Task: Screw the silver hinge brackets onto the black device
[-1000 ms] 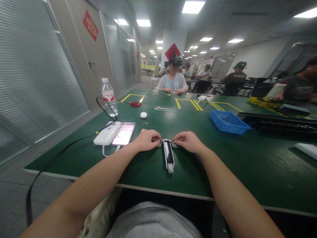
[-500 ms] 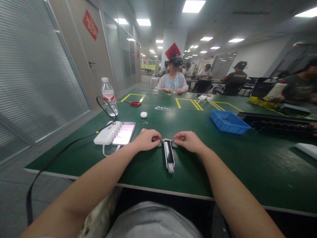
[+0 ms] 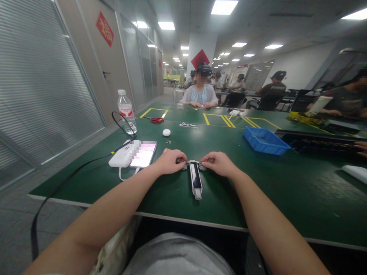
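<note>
A long narrow white-and-black device (image 3: 195,180) lies on the green table (image 3: 177,194), pointing toward me. My left hand (image 3: 169,161) rests closed at the left of its far end, fingertips pinching a small metal part there. At the right of the same end, my right hand (image 3: 218,163) is closed in a pinch on another small metal part. Both hands touch the table.
A phone (image 3: 143,153) and a white power bank (image 3: 122,156) with cables lie to the left, a water bottle (image 3: 126,112) behind them. A blue tray (image 3: 264,140) stands at the right. Red scissors (image 3: 156,120) lie farther back. Other people sit at the far tables.
</note>
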`<state>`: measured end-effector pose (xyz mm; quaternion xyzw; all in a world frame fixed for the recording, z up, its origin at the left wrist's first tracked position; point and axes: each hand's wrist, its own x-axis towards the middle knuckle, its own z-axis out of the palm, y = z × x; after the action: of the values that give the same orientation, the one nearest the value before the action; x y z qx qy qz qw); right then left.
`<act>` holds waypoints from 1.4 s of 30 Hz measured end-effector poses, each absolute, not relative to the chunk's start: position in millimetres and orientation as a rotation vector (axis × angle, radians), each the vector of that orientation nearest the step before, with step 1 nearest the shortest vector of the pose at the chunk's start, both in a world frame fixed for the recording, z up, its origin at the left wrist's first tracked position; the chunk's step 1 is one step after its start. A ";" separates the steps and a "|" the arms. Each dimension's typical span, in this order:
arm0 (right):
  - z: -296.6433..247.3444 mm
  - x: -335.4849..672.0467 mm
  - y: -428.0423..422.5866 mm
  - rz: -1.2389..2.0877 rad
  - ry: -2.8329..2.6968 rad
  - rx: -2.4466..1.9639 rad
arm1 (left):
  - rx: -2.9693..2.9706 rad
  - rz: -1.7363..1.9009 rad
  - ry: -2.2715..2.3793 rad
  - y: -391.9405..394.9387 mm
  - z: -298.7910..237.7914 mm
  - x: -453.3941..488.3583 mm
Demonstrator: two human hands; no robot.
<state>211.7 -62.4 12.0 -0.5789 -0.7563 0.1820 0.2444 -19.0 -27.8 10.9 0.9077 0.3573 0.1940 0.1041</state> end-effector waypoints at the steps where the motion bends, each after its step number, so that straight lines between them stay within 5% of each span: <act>1: 11.9 211.8 -62.5 0.501 -2.062 -1.582 | 2.677 0.573 1.053 -27.8 10.8 -18.8; 42: 6.7 212.5 -60.2 0.628 -1.995 -1.542 | 2.683 0.567 1.034 -26.1 8.7 -19.6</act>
<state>212.5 -60.2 6.7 -0.5717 -0.7396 0.2328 0.2684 -19.6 -26.1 8.7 0.9104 0.3508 0.1923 0.1052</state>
